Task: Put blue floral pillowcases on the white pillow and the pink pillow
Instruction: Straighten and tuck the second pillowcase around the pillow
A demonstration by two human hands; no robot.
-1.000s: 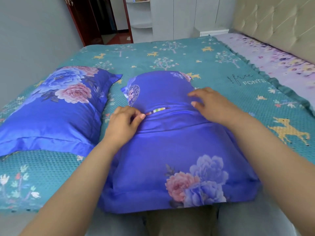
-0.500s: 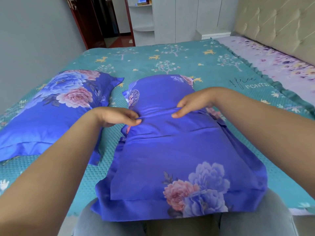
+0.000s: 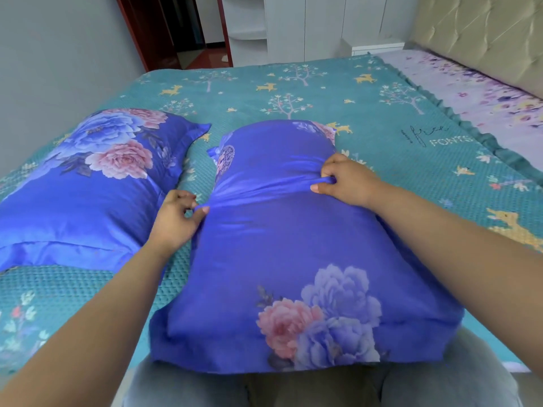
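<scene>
At the centre of the frame, the left hand [image 3: 176,218] and right hand [image 3: 342,180] each pinch the flap edge of the pillowcase [image 3: 282,259] lying on the bed [image 3: 293,92]. Uneven pulling could bunch the flap, leaving the pillow exposed.

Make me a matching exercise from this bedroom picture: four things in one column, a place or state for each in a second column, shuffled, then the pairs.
Things
1. left hand
2. right hand
3. finished pillow
4. headboard

Places or states
A. lies on the teal bedspread, to the person's left, untouched
B. beige and tufted, at the far right
C. pinches the left end of the fabric band on the near pillowcase
D. grips the right end of that fabric band

Pairs: 1-C, 2-D, 3-A, 4-B
</scene>
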